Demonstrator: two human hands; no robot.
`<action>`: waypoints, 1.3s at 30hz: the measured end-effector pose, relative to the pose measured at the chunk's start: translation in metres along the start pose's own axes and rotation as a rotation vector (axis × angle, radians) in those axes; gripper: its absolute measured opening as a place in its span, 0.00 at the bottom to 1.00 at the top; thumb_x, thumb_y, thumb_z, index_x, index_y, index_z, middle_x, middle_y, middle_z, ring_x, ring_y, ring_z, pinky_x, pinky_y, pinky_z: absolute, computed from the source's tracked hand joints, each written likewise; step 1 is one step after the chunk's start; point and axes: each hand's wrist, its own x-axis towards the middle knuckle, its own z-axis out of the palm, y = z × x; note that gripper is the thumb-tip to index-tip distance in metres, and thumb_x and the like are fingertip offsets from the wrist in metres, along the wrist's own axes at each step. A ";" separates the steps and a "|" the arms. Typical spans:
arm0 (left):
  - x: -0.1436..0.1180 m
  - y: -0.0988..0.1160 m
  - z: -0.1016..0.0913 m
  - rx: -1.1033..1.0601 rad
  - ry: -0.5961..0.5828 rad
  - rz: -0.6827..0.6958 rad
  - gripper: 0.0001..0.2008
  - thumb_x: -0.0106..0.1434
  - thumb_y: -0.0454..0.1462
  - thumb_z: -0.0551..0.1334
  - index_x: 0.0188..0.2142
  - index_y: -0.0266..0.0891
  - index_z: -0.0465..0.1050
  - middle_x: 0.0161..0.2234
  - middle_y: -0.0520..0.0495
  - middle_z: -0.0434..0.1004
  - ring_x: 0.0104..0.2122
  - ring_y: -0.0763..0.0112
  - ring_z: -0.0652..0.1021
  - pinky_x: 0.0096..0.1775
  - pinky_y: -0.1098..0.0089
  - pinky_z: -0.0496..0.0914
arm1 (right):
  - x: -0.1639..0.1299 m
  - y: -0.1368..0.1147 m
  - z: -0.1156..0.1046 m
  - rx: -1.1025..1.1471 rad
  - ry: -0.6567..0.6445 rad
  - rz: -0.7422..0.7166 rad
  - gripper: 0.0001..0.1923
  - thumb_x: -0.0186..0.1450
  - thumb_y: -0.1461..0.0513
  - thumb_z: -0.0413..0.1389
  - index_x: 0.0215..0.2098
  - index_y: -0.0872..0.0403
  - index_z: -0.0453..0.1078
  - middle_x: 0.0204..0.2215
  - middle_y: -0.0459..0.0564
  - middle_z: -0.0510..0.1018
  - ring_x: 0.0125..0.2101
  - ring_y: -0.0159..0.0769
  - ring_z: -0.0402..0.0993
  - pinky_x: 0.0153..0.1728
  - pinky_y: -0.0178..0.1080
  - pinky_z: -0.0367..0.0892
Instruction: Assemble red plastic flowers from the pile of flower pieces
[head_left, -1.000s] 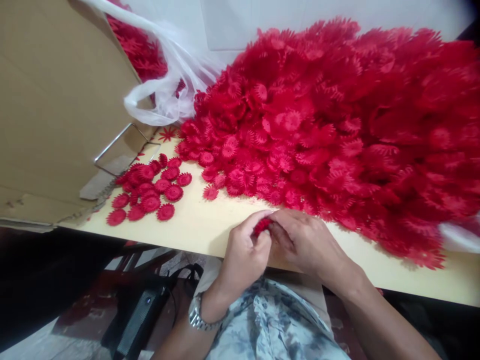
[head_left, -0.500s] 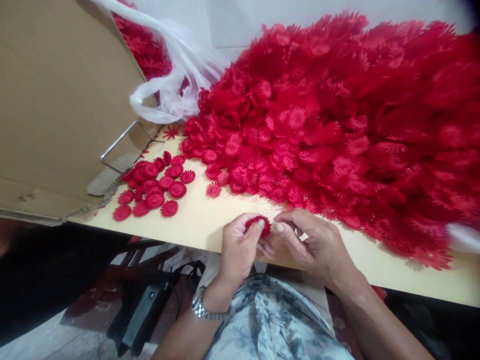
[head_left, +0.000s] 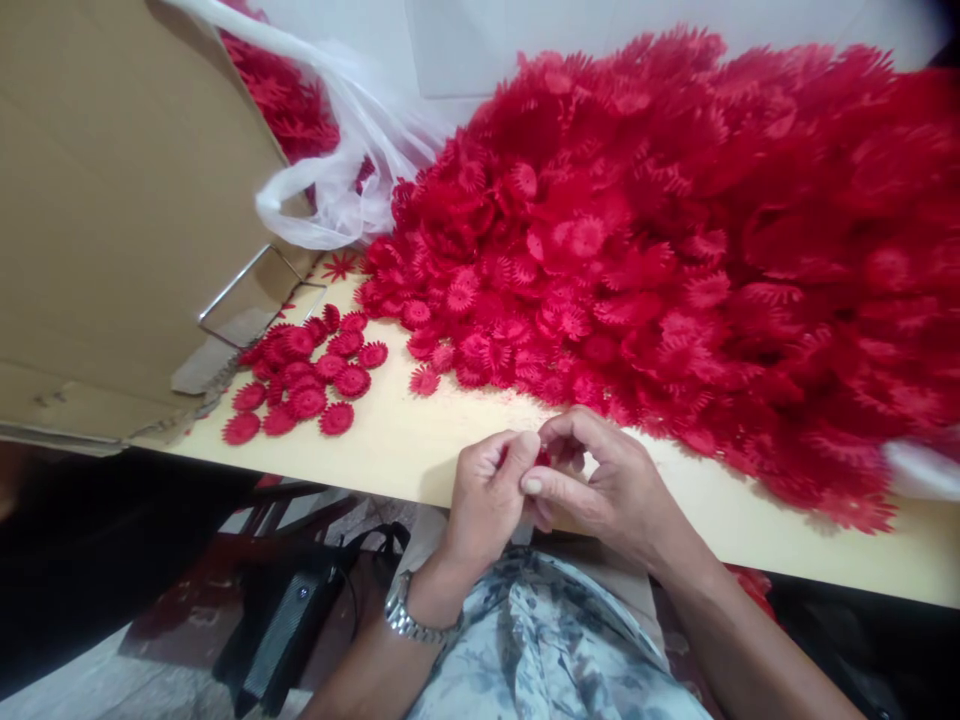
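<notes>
My left hand [head_left: 491, 490], a metal watch on its wrist, is closed on a small red toothed-edge flower piece [head_left: 543, 456], most of it hidden by fingers. From the other side my right hand [head_left: 600, 480] meets it, index finger and thumb curled round the piece's edge. Both hands are just above the front edge of the pale table [head_left: 405, 450]. To their left lies a loose group of similar round red flower pieces [head_left: 307, 400].
A big heap of red flower pieces [head_left: 600, 260] covers the back and right of the table. A cardboard box [head_left: 135, 220] with a wire handle [head_left: 236, 285] stands at the left, beside a white plastic bag [head_left: 337, 190]. Below the table is a black bag [head_left: 277, 620].
My right hand has moved left and closed in on the red flower piece. The piece, in plain sight before, is now mostly covered by my fingers.
</notes>
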 end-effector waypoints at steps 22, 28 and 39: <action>-0.002 -0.003 0.010 -0.200 -0.052 -0.060 0.15 0.64 0.44 0.56 0.29 0.33 0.71 0.17 0.51 0.72 0.21 0.71 0.76 0.26 0.71 0.72 | 0.005 0.011 -0.001 -0.235 -0.012 -0.229 0.05 0.61 0.61 0.57 0.32 0.54 0.65 0.27 0.46 0.68 0.27 0.31 0.65 0.26 0.32 0.60; -0.001 0.000 0.015 -0.216 -0.029 -0.027 0.16 0.60 0.45 0.60 0.24 0.36 0.67 0.15 0.55 0.65 0.18 0.74 0.73 0.24 0.74 0.70 | 0.007 0.011 -0.002 -0.272 0.095 -0.363 0.06 0.65 0.64 0.49 0.31 0.54 0.67 0.24 0.47 0.71 0.25 0.30 0.67 0.24 0.32 0.61; 0.000 -0.003 0.011 -0.066 0.044 0.013 0.15 0.61 0.45 0.59 0.25 0.36 0.67 0.21 0.51 0.73 0.21 0.72 0.76 0.26 0.73 0.72 | 0.013 0.026 -0.018 -0.505 0.375 -0.203 0.16 0.61 0.70 0.46 0.44 0.55 0.68 0.29 0.51 0.75 0.30 0.37 0.73 0.30 0.37 0.68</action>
